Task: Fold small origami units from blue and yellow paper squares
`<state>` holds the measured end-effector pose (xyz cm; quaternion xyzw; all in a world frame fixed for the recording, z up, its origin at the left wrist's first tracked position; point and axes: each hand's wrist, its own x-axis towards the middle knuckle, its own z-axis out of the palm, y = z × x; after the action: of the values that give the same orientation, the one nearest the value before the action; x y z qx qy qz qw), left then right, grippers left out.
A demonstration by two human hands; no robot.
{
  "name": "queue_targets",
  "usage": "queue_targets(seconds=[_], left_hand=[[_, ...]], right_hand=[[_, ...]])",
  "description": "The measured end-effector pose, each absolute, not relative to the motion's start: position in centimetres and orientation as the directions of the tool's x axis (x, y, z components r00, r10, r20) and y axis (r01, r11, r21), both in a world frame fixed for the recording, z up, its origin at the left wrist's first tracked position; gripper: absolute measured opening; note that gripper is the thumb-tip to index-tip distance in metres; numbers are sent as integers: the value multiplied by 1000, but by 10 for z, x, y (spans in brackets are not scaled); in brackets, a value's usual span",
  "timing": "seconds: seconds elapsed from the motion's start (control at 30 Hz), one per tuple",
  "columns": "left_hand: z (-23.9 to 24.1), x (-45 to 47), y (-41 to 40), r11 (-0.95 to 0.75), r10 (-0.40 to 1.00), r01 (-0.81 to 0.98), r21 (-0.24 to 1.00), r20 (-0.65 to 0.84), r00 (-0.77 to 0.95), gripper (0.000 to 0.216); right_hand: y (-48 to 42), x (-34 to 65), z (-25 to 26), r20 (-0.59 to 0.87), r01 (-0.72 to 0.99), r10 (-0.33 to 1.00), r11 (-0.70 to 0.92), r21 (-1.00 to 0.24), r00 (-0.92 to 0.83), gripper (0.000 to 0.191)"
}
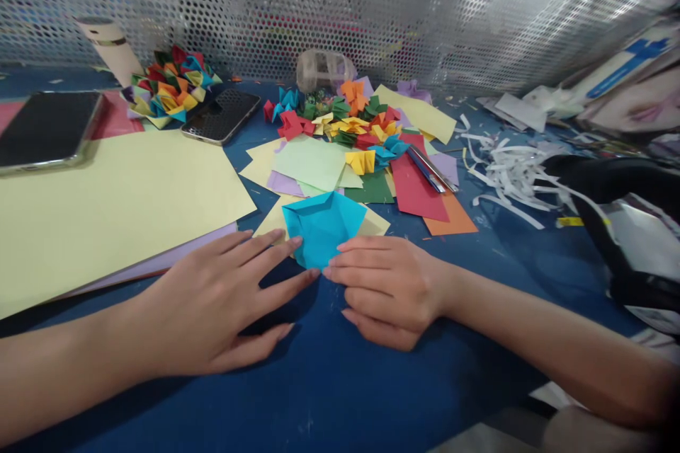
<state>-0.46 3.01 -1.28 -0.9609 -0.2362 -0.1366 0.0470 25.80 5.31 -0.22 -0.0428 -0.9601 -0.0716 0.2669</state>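
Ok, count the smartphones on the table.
2: one smartphone at far left, partly on the large pale-yellow sheet; another smartphone beside the multicolored origami cluster. More could be hidden under paper.

Left hand (223,290) and right hand (393,290) are both bare. Left forearm (79,361) and right forearm (542,340) are bare too, as far as they show. Build looks slim: wrists (141,329) narrow, forearms smooth in outline. Fingers (281,295) are long, slender, tapering. Fingernails (287,330) reach slightly past the fingertips; nail finish is too small to tell.
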Motion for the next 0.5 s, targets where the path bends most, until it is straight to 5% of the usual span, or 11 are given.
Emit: queue_targets(seconds=[0.5], left_hand=[[-12, -3, 30, -882, 432, 467, -59, 294, 853, 46]], right_hand=[[52, 259, -3, 510, 138, 92, 989, 52, -855, 13]])
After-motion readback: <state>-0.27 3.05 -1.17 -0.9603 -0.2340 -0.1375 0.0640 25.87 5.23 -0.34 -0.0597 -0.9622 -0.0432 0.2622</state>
